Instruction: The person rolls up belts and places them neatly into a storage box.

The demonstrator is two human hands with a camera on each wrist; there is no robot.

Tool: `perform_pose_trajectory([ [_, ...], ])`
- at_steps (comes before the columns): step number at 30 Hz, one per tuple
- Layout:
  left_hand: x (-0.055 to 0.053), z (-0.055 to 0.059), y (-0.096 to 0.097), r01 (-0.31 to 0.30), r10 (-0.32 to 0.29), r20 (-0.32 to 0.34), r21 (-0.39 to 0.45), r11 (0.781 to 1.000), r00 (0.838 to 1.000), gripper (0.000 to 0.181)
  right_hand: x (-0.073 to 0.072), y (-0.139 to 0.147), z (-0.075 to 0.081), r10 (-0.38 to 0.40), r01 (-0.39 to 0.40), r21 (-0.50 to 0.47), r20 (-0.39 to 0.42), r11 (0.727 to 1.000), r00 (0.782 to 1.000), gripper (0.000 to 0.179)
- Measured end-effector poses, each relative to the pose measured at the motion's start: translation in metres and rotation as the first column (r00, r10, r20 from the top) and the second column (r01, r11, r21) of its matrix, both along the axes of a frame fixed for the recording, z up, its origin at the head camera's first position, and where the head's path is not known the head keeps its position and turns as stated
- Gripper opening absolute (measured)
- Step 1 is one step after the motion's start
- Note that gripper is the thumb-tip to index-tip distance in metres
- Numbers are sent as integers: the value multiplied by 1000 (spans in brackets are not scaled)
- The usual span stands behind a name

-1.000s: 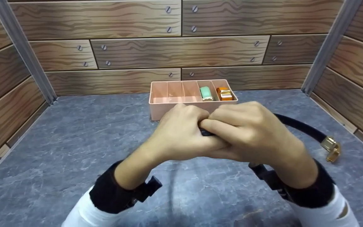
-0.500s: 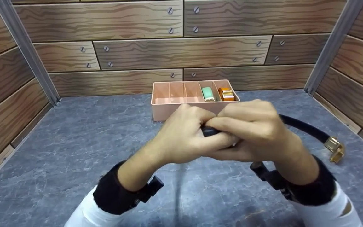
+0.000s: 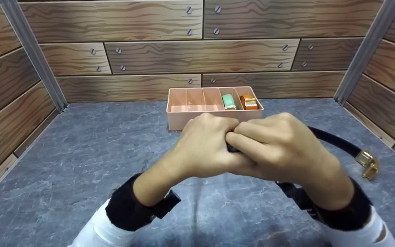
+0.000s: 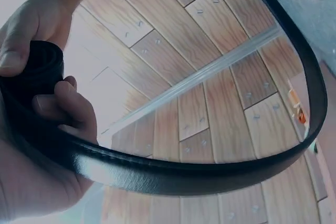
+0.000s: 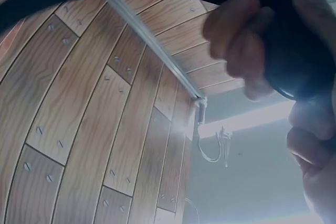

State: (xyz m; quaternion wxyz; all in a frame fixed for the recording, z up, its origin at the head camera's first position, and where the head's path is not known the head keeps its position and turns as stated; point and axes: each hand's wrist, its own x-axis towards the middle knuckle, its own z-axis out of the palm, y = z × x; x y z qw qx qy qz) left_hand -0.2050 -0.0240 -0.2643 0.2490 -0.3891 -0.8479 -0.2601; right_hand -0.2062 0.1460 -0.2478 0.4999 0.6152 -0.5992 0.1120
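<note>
A black belt is wound into a tight roll (image 4: 44,72) between my two hands, which meet in front of the box in the head view. My left hand (image 3: 209,147) grips the roll from the left, fingers curled round it. From the right, my right hand (image 3: 279,147) holds it with bent fingers, covering most of the roll. The unrolled belt strap (image 3: 336,140) curves out behind the right hand. A gold buckle (image 3: 367,163) ends it, low over the grey tabletop. In the left wrist view the strap makes a wide loop.
Behind the hands stands a pink divided box (image 3: 195,120). Its two right-hand compartments hold a rolled mint-green belt (image 3: 228,100) and a rolled orange belt (image 3: 249,103). Wood-patterned walls (image 3: 156,56) close in the grey tabletop (image 3: 98,137) at the back and sides.
Both hands stay together on the roll while their fingers shift; the black coil showed more between them half a second ago. The whole head view has slid slightly, everything appearing further right.
</note>
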Motion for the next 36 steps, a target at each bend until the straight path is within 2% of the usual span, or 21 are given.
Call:
perform_pose_trajectory([
  [3,0,0,0,-6,6,26,-14,1000,1000,40,-1,0,-1,-12,12,3,-7,1000,1000,18],
  [7,-1,1,0,30,-29,71,-8,1000,997,38,-5,1,-3,48,-48,-11,27,999,998,21],
  [9,-2,2,0,77,-78,102,9,997,992,36,-8,1,-4,78,-77,-27,40,997,996,23],
  [11,-4,3,0,167,-174,152,55,984,973,31,-10,0,-4,118,-115,-50,59,992,991,24],
  [12,-5,3,0,226,-239,180,88,970,954,29,-11,0,-5,140,-135,-70,70,988,988,24],
  [13,-6,4,0,289,-311,214,126,949,926,25,-12,0,-4,179,-170,-92,92,981,980,25],
  [14,-8,4,-1,346,-379,256,166,923,889,21,-13,0,-5,227,-212,-125,116,969,967,26],
  [16,-11,5,-2,438,-499,324,245,865,803,16,-16,0,-4,333,-299,-199,167,933,928,32],
  [17,-12,5,-2,463,-534,341,271,844,773,16,-18,1,-4,380,-334,-232,191,914,905,36],
  [18,-13,5,-2,478,-556,350,289,830,754,16,-19,2,-4,424,-367,-257,222,894,878,38],
  [19,-13,5,-2,477,-557,351,293,829,753,16,-20,3,-4,447,-383,-269,247,884,860,41],
  [20,-13,4,-1,467,-545,343,287,836,765,17,-20,4,-3,443,-377,-269,258,887,859,42],
  [21,-13,4,-1,447,-517,322,268,853,793,18,-19,6,-2,415,-354,-247,271,902,868,43],
  [24,-10,5,1,310,-345,248,169,935,905,26,-12,11,0,249,-224,-120,271,967,930,47],
  [25,-9,6,1,254,-278,229,128,959,933,29,-10,11,2,185,-172,-75,250,982,950,47],
  [27,-7,7,2,143,-151,201,52,988,968,35,-6,11,3,86,-86,-8,214,996,973,46],
  [29,-5,8,2,60,-59,205,2,998,977,40,-4,9,4,35,-40,25,196,999,980,40],
  [31,-3,9,1,19,-12,224,-29,999,975,43,-5,6,4,27,-34,33,187,999,982,33],
  [33,-2,9,0,2,6,255,-33,999,967,45,-6,5,4,41,-46,26,183,999,982,30],
  [36,-2,9,-1,27,-21,312,-15,1000,950,45,-9,5,2,79,-80,1,191,997,978,32],
])
